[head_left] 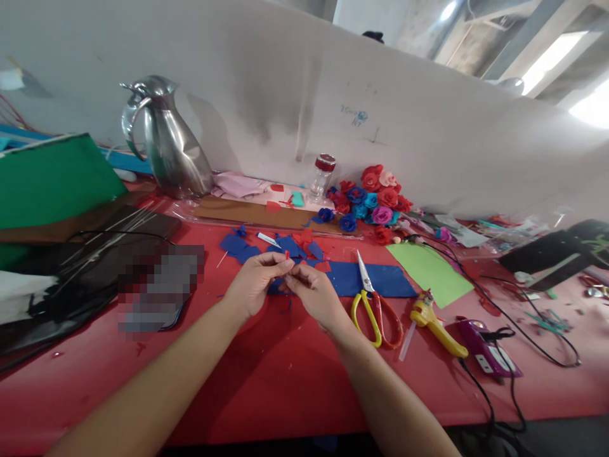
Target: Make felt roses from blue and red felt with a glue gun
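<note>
My left hand is closed in a pinch, with a small red piece, apparently paper, poking up from its fingertips. Close against it, my right hand has its thumb and fingers pressed together; whatever they grip is hidden. Both hands are above the red tabletop. Behind them lie cut blue paper pieces and red scraps. A blue paper strip runs out to the right, beneath the blades of scissors with one yellow and one red handle.
Right of the scissors lie a yellow glue gun, a purple device with black cords and a green sheet. Paper flowers, a glass jar and a steel jug stand by the wall. A phone-like object is at left.
</note>
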Tool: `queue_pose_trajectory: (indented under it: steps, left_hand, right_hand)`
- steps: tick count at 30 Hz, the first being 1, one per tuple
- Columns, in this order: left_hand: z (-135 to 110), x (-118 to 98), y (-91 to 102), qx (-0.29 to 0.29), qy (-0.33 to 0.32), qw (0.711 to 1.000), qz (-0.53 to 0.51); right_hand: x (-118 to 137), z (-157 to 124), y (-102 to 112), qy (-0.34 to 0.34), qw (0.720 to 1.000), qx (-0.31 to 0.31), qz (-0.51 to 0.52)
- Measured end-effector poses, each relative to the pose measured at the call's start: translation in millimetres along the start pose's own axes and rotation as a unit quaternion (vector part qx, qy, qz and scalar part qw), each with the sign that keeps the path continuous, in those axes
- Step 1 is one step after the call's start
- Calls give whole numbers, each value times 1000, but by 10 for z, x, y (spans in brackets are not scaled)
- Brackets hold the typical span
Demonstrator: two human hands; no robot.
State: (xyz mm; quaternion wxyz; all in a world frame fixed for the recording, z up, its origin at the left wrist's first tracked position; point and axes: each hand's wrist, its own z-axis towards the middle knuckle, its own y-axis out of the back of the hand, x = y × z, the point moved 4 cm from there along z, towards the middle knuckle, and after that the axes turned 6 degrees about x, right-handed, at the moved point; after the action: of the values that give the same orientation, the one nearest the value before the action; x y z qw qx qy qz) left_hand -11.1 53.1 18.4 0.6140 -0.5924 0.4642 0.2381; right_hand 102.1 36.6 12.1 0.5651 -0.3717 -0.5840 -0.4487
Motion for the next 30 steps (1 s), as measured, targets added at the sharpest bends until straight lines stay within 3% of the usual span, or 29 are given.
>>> queue_pose_trajectory:
  steps: [7,20,30]
  left_hand:
    - [6,9,-14,15,0,1000,6]
    - [38,0,112,-47,-21,999,-8]
    - [11,7,25,-15,0,1000,-4]
  right_hand:
    - [-18,12,16,-3,1000,-14,12]
    - [-48,11,2,-6,1000,1,9]
    - [-52,14,-3,-11,1000,-6,21]
